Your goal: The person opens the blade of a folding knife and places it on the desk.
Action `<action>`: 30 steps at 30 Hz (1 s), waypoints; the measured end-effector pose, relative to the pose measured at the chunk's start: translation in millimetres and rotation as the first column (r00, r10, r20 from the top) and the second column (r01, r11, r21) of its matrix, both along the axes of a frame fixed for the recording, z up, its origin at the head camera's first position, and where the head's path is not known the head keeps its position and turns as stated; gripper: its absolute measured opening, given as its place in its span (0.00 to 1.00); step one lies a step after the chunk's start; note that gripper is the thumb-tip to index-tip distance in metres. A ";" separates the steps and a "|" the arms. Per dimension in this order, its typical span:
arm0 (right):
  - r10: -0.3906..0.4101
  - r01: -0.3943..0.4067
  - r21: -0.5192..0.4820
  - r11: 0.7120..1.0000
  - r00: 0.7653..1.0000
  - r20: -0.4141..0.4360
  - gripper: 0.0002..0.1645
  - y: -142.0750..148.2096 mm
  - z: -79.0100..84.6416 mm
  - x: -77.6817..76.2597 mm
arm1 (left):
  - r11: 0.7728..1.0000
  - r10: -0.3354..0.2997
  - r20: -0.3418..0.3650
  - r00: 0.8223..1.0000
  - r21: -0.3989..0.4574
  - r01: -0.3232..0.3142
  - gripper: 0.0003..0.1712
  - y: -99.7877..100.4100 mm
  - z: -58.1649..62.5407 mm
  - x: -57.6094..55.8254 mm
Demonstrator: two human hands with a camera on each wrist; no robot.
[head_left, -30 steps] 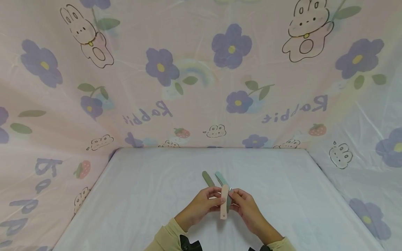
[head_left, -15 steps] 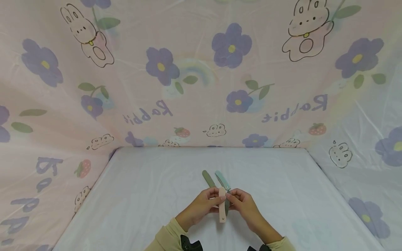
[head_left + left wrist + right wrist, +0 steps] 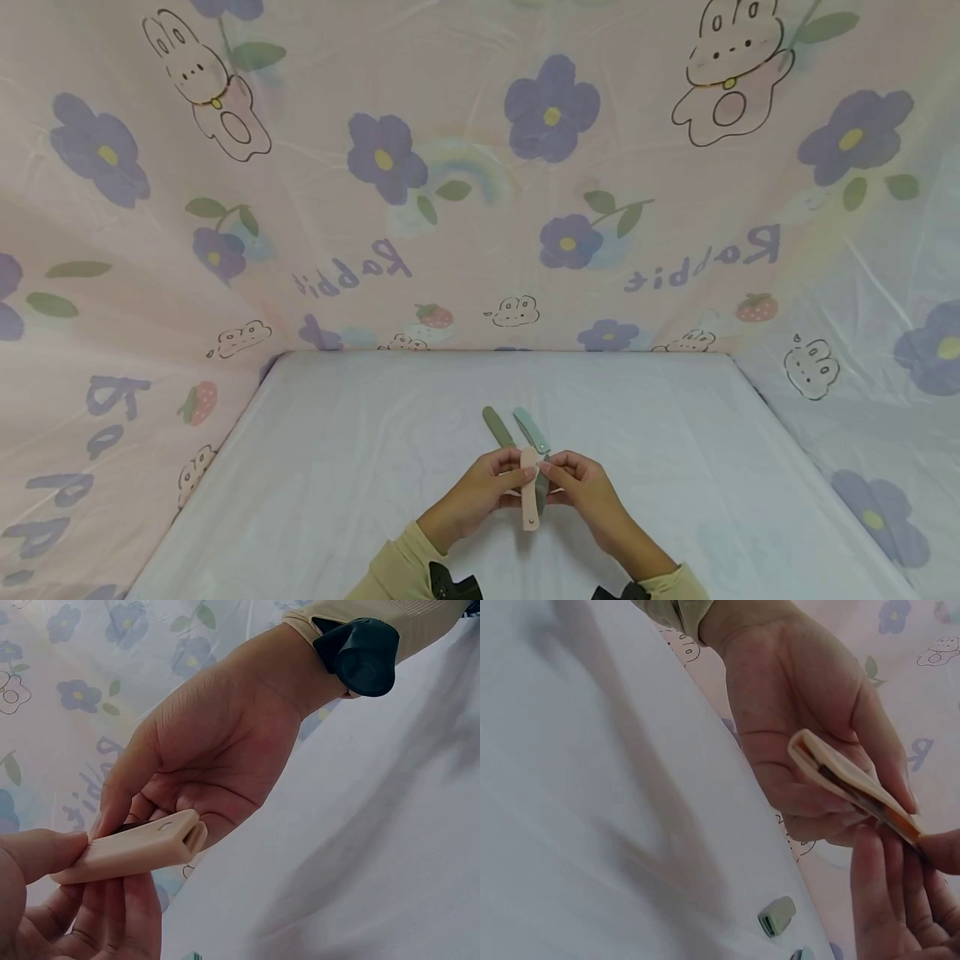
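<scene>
Both hands work on a folding knife with a pale pink handle (image 3: 529, 500) in front of the body. My left hand (image 3: 480, 493) grips the handle, thumb on its near face and fingers behind. My right hand (image 3: 588, 492) pinches at the knife's right side, its thumb by the upper end of the handle. A dark grey blade (image 3: 542, 496) shows beside the handle, partly out of it. In the right wrist view, the slot of the pink handle (image 3: 840, 769) faces the camera, with a dark strip of blade in it.
Just beyond the hands, an olive green folding knife (image 3: 497, 426) and a mint one (image 3: 532, 429) lie on the white-covered table (image 3: 360, 417). Patterned cloth walls (image 3: 465, 233) with flowers and rabbits enclose the back and sides. Dark devices (image 3: 453, 583) sit on the wrists.
The pink knife has shifted slightly left and toward the body. The right thumb has come down and closer to the handle. The olive and mint knives have stayed put.
</scene>
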State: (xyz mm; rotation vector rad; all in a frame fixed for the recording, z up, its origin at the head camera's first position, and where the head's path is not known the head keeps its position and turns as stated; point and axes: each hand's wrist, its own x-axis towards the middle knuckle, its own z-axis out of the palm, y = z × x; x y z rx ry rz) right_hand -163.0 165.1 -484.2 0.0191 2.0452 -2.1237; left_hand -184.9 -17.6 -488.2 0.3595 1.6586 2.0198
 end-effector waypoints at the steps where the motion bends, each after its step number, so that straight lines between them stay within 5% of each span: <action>1: 0.000 0.000 -0.005 1.000 1.000 0.003 0.18 0.3 -0.1 0.0 | 1.000 0.000 0.001 1.000 0.002 0.000 0.18 -0.3 -0.3 -0.1; 18: -0.009 0.010 -0.034 0.999 0.999 0.033 0.26 8.9 -3.6 -4.4 | 0.997 0.066 0.025 0.998 0.037 -0.067 0.24 -7.9 -1.4 -3.0; 30: -0.049 0.052 -0.056 0.997 0.997 0.055 0.19 14.4 -1.9 -5.2 | 0.991 0.115 0.044 0.992 0.066 -0.117 0.26 -13.8 -4.5 -9.1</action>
